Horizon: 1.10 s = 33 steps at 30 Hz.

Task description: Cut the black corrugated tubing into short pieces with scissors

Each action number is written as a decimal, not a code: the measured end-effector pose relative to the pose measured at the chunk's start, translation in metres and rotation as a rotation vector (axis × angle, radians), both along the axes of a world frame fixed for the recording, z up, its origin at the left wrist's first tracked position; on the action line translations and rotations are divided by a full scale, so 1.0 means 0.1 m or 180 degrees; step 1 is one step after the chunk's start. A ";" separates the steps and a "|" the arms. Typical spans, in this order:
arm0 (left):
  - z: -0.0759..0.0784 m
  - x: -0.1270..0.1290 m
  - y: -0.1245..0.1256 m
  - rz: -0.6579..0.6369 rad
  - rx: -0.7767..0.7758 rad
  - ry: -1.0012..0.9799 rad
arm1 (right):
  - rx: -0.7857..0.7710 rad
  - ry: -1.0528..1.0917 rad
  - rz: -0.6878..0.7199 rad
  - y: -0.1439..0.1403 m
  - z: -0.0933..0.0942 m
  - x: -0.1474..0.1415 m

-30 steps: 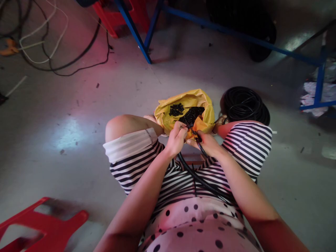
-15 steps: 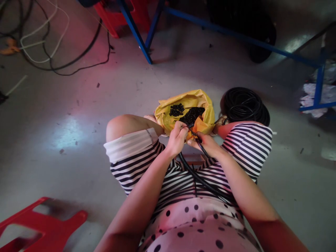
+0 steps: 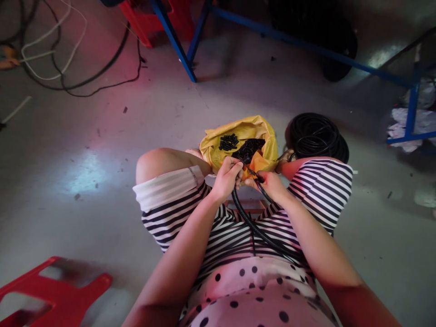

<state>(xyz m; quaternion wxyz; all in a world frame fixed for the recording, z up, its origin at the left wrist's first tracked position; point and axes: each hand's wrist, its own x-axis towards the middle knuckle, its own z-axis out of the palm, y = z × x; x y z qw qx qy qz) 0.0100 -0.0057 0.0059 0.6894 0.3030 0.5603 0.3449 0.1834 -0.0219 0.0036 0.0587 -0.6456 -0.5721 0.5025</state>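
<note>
My left hand (image 3: 227, 179) is closed on a black ribbed hose (image 3: 247, 218) near its end, above the front rim of a yellow bag (image 3: 213, 152). From there the hose curves down across my lap toward the right. In my right hand (image 3: 272, 185) is a dark tool that looks like scissors (image 3: 266, 194), its blades pointing up and left at the hose end by my left fingers. Short black cut pieces (image 3: 250, 149) lie in the open bag, just beyond both hands. My fingers partly hide where blades and hose meet.
A coil of black hose (image 3: 318, 136) lies right of the bag. Blue metal frame legs (image 3: 190, 63) and a red stool (image 3: 160, 20) stand ahead. Another red stool (image 3: 57, 290) is at lower left. Loose cables (image 3: 98, 86) cross the floor at upper left.
The hose end between my hands has tipped slightly lower, and my left fingers have shifted a little. The scissors stay beside it. The camera view has moved slightly.
</note>
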 end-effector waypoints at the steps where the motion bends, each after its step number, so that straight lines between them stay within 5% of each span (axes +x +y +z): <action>1: 0.01 -0.01 0.01 0.0011 -0.0111 -0.0055 | 0.0026 -0.0011 -0.0055 0.00 -0.01 0.00; 12: 0.07 -0.04 -0.01 -0.0509 -0.0095 -0.0247 | -0.0145 0.0349 0.0017 0.02 0.04 0.02; 28: 0.02 -0.02 -0.02 -0.0177 -0.0295 -0.0266 | 0.0135 -0.0233 0.0191 0.03 -0.10 0.02; 33: 0.04 -0.03 -0.02 -0.0426 -0.0351 -0.0311 | 0.0003 0.0088 0.0061 0.00 -0.01 0.02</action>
